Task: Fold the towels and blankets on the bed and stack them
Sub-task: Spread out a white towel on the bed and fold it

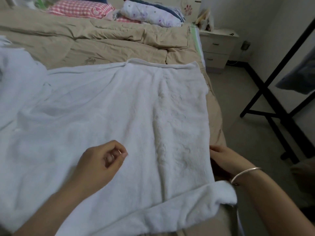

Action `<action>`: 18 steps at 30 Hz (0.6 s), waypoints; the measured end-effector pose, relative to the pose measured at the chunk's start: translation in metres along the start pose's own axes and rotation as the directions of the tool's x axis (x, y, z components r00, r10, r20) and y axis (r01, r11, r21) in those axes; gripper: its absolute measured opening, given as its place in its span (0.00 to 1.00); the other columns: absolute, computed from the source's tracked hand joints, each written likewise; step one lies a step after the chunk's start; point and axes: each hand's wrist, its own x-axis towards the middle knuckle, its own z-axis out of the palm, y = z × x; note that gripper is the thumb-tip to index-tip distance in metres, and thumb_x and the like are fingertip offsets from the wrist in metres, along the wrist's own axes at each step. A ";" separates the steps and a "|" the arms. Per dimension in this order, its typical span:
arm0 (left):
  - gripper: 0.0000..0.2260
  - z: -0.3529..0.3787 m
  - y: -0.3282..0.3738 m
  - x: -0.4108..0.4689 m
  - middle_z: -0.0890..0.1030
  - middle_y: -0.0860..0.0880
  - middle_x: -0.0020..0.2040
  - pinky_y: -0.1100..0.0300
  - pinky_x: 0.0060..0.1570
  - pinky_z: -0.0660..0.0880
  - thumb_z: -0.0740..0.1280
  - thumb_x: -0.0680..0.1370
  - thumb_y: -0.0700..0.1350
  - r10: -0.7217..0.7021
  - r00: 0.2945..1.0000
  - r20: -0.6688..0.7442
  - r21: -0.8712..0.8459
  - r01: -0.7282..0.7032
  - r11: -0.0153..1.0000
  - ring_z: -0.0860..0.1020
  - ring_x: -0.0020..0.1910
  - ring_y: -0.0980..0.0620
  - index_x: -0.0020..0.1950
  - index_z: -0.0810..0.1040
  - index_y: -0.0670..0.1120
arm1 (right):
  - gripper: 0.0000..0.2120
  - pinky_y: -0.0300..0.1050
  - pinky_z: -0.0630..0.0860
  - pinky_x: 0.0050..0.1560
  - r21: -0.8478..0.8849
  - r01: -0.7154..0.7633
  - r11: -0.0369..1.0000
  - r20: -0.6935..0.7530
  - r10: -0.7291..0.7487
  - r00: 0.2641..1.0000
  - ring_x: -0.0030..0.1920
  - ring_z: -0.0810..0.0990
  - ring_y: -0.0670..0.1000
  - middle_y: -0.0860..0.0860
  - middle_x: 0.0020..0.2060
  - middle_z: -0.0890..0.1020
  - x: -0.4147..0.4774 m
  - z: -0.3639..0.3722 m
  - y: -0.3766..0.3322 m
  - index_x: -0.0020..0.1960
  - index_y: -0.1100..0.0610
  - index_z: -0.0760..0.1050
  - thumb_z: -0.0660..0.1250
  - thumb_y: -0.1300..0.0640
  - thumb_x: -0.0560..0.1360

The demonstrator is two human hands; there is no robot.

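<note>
the flat white towel (136, 108) leaves a broad open surface across the near bed (204, 225), broken only by the left hand (102, 160) over its near middle and the right hand (223, 156) at its right edge. a heap of white cloth (17, 70) rises on the left, and the bunched tan quilt (102, 40) and pillows (80, 9) fill the far bed. right of the bed a strip of bare floor (235, 103) lies open between the bedside and the black frame (263, 87), with the nightstand (216, 48) closing its far end.
</note>
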 end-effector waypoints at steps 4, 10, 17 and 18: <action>0.05 -0.004 0.015 -0.035 0.83 0.55 0.33 0.62 0.35 0.75 0.71 0.73 0.57 -0.041 0.943 0.330 -0.066 0.066 0.996 0.79 0.28 0.58 0.43 0.81 0.57 | 0.14 0.38 0.75 0.40 0.166 -0.039 0.985 -0.137 0.062 0.989 0.40 0.76 0.50 0.54 0.39 0.80 -0.009 0.020 0.001 0.43 0.60 0.77 0.60 0.52 0.81; 0.10 0.020 0.044 -0.059 0.84 0.58 0.41 0.62 0.44 0.78 0.74 0.71 0.56 0.046 0.830 0.556 -0.163 0.055 0.985 0.80 0.37 0.58 0.51 0.83 0.58 | 0.28 0.44 0.76 0.43 0.462 -0.013 0.887 -0.071 0.052 0.996 0.53 0.82 0.52 0.57 0.44 0.81 -0.015 0.020 0.012 0.53 0.65 0.80 0.78 0.48 0.60; 0.11 0.032 0.066 -0.069 0.79 0.61 0.39 0.66 0.42 0.71 0.71 0.74 0.48 0.144 0.577 0.804 -0.140 -0.052 0.989 0.76 0.40 0.63 0.56 0.83 0.57 | 0.16 0.43 0.75 0.35 0.486 0.239 0.840 -0.420 -0.015 0.908 0.38 0.80 0.53 0.55 0.43 0.82 -0.077 0.007 0.039 0.59 0.61 0.76 0.72 0.60 0.72; 0.11 0.031 0.067 -0.069 0.78 0.60 0.39 0.65 0.42 0.70 0.71 0.74 0.48 0.138 0.523 0.841 -0.136 -0.041 0.990 0.76 0.41 0.61 0.57 0.83 0.56 | 0.18 0.42 0.73 0.35 0.399 0.249 0.882 -0.480 -0.031 0.877 0.39 0.79 0.51 0.53 0.45 0.81 -0.084 0.004 0.043 0.61 0.58 0.75 0.72 0.59 0.72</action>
